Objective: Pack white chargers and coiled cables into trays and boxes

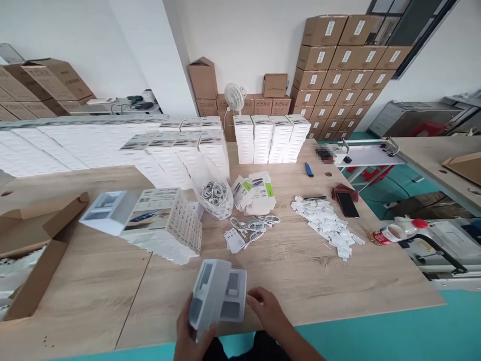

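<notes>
Clear plastic trays (pixel 218 296) are in both hands, close to the near edge of the wooden table (pixel 319 281). The left hand (pixel 193 333) is closed around the bottom of the small stack. The right hand (pixel 268 311) touches the trays' right side with its fingers; I cannot tell if it is gripping. It looks like one tray is being pulled off the stack, so the next move needs a gentle peel. Just behind the trays lie white cables (pixel 250 225), then a bag of cables (pixel 216 193) and printed boxes (pixel 161 220). The writing is too small to read.
</notes>
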`<state>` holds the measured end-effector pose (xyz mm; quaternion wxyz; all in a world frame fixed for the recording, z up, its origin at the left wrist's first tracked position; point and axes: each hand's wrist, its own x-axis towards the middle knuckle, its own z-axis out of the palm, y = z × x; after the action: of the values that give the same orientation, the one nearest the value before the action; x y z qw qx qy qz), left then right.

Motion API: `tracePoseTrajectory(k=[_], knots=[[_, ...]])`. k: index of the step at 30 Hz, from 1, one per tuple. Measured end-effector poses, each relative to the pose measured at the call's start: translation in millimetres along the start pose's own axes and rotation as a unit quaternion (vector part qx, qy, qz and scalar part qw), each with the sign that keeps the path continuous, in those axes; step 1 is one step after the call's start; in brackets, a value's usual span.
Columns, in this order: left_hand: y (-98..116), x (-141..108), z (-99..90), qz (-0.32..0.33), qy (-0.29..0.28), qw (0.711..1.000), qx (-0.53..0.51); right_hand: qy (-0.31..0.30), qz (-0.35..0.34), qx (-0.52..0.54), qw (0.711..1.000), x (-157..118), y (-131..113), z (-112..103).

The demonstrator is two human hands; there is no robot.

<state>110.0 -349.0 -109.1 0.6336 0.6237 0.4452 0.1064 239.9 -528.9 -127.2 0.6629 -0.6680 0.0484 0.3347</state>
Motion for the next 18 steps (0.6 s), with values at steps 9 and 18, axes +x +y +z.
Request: tracePoseTrajectory(k=[9, 18], knots=[[20, 27, 45.6, -0.011, -0.272, 0.962, -0.019, -0.086, -0.059, 0.189, 0.976, -3, -55, 26], [61, 27, 71.9, -0.07, -0.346, 0.934, -0.058, -0.034, -0.056, 0.24, 0.969, -14, -39, 21]])
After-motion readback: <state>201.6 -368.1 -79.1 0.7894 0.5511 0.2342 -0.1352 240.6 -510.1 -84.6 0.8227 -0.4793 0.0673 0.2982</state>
